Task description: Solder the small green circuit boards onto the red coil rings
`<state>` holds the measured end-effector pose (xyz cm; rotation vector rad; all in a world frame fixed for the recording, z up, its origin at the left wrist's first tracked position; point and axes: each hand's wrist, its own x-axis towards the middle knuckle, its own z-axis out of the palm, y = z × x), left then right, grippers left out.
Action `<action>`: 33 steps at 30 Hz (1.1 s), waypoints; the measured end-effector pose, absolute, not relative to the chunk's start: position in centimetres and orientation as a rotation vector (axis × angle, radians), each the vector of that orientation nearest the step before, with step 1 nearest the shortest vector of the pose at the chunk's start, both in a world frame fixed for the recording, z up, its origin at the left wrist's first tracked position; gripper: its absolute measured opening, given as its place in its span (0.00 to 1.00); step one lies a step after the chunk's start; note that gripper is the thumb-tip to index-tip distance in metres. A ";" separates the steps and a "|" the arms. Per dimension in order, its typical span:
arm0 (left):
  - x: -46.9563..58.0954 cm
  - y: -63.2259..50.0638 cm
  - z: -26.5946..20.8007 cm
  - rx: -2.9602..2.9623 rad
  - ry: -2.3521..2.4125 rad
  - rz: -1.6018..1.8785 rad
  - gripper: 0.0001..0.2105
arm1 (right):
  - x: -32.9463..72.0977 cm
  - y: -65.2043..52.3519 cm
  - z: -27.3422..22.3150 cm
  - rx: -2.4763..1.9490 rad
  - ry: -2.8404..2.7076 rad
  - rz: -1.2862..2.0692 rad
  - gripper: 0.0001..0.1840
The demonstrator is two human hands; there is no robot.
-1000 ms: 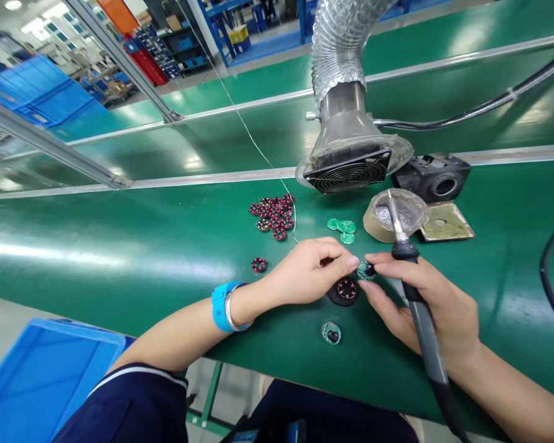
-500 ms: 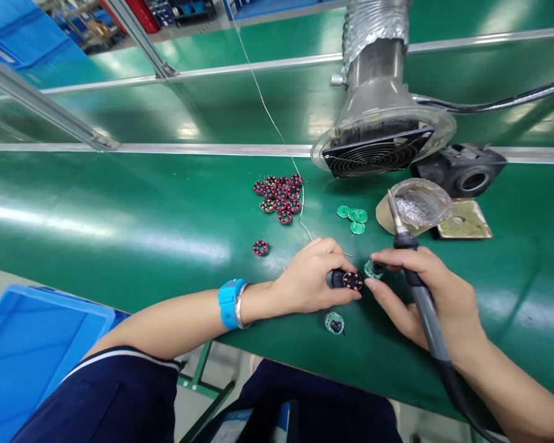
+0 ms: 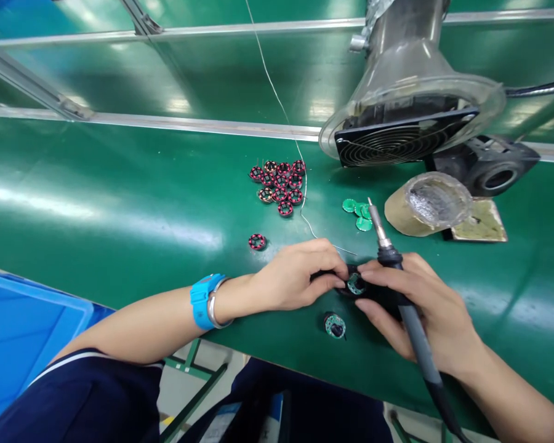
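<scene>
A round green circuit board point(image 3: 354, 283) with a black centre lies between my hands, at a black holder point(image 3: 373, 294) partly hidden under my fingers. My left hand point(image 3: 300, 278) pinches at the board's left edge; its exact hold is partly hidden. My right hand point(image 3: 431, 314) grips a soldering iron point(image 3: 415, 332), its bare tip pointing up and away from the board. The thumb and forefinger of that hand sit close to the board's right side. Nearer the table edge stands another round part with a circuit board on top point(image 3: 335, 326).
Several red-and-black coil rings point(image 3: 281, 181) are clustered beyond my left hand, with a single ring point(image 3: 257, 241) apart. Solder wire point(image 3: 307, 220) hangs down beside them. Green discs point(image 3: 362, 223), a tape-like cup point(image 3: 404, 209), a sponge tray point(image 3: 482, 224) and a fume extractor point(image 3: 406, 135) stand behind.
The green circuit board has come from my right fingertips to where my left hand held the coil ring, which is now out of sight. The view has shifted closer to the table.
</scene>
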<state>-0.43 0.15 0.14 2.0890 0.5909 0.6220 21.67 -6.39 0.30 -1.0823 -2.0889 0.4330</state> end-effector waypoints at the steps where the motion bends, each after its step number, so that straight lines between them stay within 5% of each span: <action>1: -0.4 0.1 0.1 2.082 0.588 0.630 0.04 | 21.7 -6.4 0.3 -1.064 -2.082 0.447 0.20; 33: 0.2 -0.1 0.6 1.957 0.692 0.537 0.02 | 21.5 -7.2 -0.1 -0.970 -2.116 0.250 0.27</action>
